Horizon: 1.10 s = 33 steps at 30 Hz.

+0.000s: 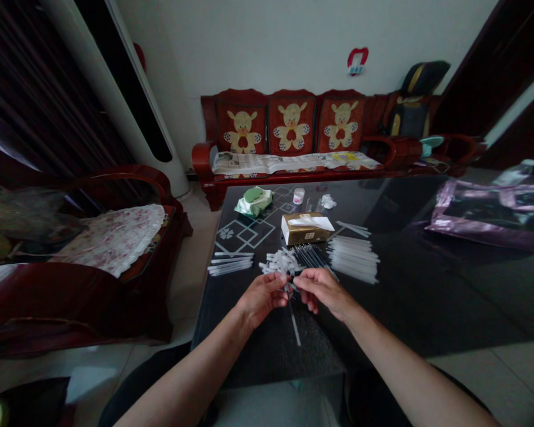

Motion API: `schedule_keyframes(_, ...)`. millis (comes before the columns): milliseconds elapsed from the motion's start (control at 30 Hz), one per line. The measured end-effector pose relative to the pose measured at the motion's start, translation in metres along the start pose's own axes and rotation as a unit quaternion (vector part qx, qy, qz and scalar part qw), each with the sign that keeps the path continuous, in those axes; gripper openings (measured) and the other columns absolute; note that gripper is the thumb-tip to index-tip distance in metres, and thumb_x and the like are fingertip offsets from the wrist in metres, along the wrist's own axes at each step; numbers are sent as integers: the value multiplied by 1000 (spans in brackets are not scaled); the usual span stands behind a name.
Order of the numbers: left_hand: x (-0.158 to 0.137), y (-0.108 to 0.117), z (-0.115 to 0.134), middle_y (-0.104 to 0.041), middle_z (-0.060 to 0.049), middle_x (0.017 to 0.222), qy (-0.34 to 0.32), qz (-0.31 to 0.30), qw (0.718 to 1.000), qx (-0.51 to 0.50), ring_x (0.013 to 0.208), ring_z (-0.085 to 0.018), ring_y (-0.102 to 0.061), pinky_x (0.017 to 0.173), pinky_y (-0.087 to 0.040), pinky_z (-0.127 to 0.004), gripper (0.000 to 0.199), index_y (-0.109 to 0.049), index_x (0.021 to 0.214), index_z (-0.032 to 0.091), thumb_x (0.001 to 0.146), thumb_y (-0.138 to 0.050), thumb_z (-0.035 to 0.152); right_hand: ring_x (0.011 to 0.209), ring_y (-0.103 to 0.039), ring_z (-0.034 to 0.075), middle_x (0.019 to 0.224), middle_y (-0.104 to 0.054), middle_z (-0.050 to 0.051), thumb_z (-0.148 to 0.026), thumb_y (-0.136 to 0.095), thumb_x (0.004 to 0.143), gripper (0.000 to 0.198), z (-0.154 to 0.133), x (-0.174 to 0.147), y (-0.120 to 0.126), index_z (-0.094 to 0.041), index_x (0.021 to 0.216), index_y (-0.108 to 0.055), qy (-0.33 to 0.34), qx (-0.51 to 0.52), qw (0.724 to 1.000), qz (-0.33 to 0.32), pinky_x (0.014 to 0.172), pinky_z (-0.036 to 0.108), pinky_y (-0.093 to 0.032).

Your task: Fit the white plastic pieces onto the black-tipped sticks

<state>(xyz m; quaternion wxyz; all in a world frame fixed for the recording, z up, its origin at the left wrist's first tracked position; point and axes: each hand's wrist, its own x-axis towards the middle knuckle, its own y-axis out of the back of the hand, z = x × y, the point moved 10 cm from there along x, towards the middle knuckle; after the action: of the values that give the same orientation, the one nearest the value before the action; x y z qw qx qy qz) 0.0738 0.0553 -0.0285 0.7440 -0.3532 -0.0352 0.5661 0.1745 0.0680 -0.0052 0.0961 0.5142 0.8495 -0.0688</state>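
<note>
My left hand [263,298] is closed, thumb and fingers pinching a thin translucent tube [295,325] that slants down toward the table's near edge. My right hand [324,290] is closed close beside it, fingertips together near the tube's upper end; what they grip is too small to make out. Just beyond my fingers lies a heap of small white plastic pieces [278,261]. To its right are several thin dark sticks [311,256], and farther right a stack of whitish translucent tubes [353,259]. A smaller group of similar tubes [230,263] lies at the left.
On the dark glossy table [404,296] stand a tissue box [306,230], a green pack of wipes [254,203], a small white tub [298,196] and a crumpled tissue [328,201]. A pink-edged clear bag [493,213] lies at the right. A wooden sofa [204,121] stands behind.
</note>
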Motion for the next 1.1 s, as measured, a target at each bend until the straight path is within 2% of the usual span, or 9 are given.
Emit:
schedule_keyframes(133, 3, 31, 24, -65, -4, 67, -64, 87, 994, -30, 50, -7, -59, 50, -50, -17, 8, -61, 86, 9, 82, -62, 16, 40, -55, 9, 56, -64, 1, -42, -66, 76, 31, -7, -16, -37, -12, 74, -60, -9, -1, 987, -163, 38, 18, -43)
schedule_keyframes(233, 4, 41, 29, -65, -4, 69, -84, 105, 990, -32, 52, -8, -60, 52, -51, -18, 7, -60, 85, 9, 82, -62, 15, 39, -55, 9, 55, -64, 0, -38, -70, 73, 28, -7, -21, -47, -12, 72, -60, -15, -8, 982, -190, 38, 17, -41)
schedule_keyframes(367, 4, 38, 24, -66, -4, 70, -74, 99, 992, -10, 52, -9, -61, 51, -52, -20, 11, -60, 85, 11, 79, -66, 18, 36, -53, 8, 50, -62, -1, -38, -70, 73, 28, -3, -16, -42, -13, 66, -59, -11, -31, 986, -163, 35, 16, -39)
schedule_keyframes(633, 0, 7, 3, -67, -6, 67, 1, 8, 1000, 22, 55, -11, -63, 51, -51, -18, 17, -61, 76, 9, 74, -72, 22, 31, -46, 6, 41, -53, -4, -44, -62, 78, 35, -5, -3, -13, -16, 58, -58, 55, -158, 986, -8, 31, 15, -33)
schedule_keyframes(733, 2, 14, 8, -67, -6, 66, -4, 33, 999, -14, 56, -10, -64, 53, -53, -18, 9, -62, 77, 8, 77, -68, 15, 31, -44, 7, 40, -52, -4, -48, -60, 79, 38, -12, 0, 14, -16, 59, -58, 68, -146, 986, 44, 31, 16, -32)
schedule_keyframes(833, 4, 34, 20, -67, -5, 67, -34, 92, 994, -56, 60, -11, -66, 57, -55, -18, 1, -61, 79, 9, 79, -62, 8, 31, -44, 7, 45, -55, -3, -52, -56, 79, 38, -16, -3, 76, -17, 64, -57, 66, -115, 976, 172, 31, 17, -32)
schedule_keyframes(900, 4, 45, 28, -67, -4, 67, -54, 120, 989, -71, 61, -11, -67, 59, -56, -19, 4, -61, 82, 10, 80, -60, 7, 33, -46, 9, 47, -56, -1, -48, -57, 78, 33, -13, -8, 118, -17, 66, -58, 44, -154, 958, 240, 31, 19, -33)
schedule_keyframes(1000, 4, 51, 33, -67, -4, 68, -72, 129, 987, -69, 62, -12, -67, 60, -57, -20, 7, -62, 84, 10, 79, -59, 6, 36, -50, 12, 49, -59, 1, -35, -59, 75, 20, -7, -18, 165, -17, 67, -62, -5, -302, 909, 285, 36, 22, -35)
schedule_keyframes(1100, 4, 47, 33, -68, -7, 68, -74, 113, 989, -61, 65, -14, -69, 64, -57, -22, 7, -63, 85, 8, 80, -59, 8, 43, -55, 13, 51, -61, 2, -23, -59, 73, 12, -5, -27, 185, -17, 64, -65, -33, -457, 840, 288, 46, 23, -38)
